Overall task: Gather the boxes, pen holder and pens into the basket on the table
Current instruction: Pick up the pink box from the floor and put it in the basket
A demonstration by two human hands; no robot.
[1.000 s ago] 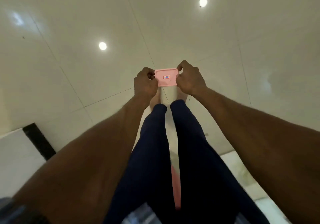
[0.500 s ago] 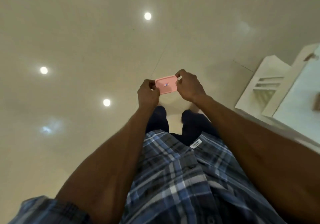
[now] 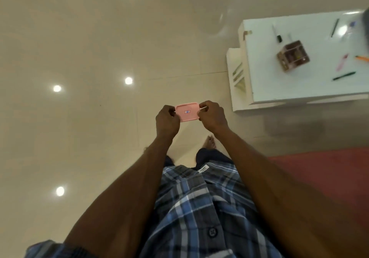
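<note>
Both hands hold a small pink box (image 3: 187, 112) with a tiny label, out in front over the floor. My left hand (image 3: 167, 121) pinches its left end and my right hand (image 3: 212, 116) its right end. Far to the right stands a white table (image 3: 279, 86). On it sits a brown cube-shaped pen holder (image 3: 293, 58), with several pens scattered around: a green one (image 3: 343, 76), a pink one (image 3: 342, 63), an orange one (image 3: 362, 58) and a dark one (image 3: 278, 38). No basket is in view.
Glossy beige floor tiles (image 3: 79, 118) spread to the left and ahead, reflecting ceiling lights. A red mat (image 3: 329, 169) lies at the right, below the table. My bare foot (image 3: 209, 142) and checked shirt (image 3: 199, 207) fill the lower middle.
The view has swung right and down: the white table with pen holder and pens has come fully into sight. Both hands have kept hold of the pink box.
</note>
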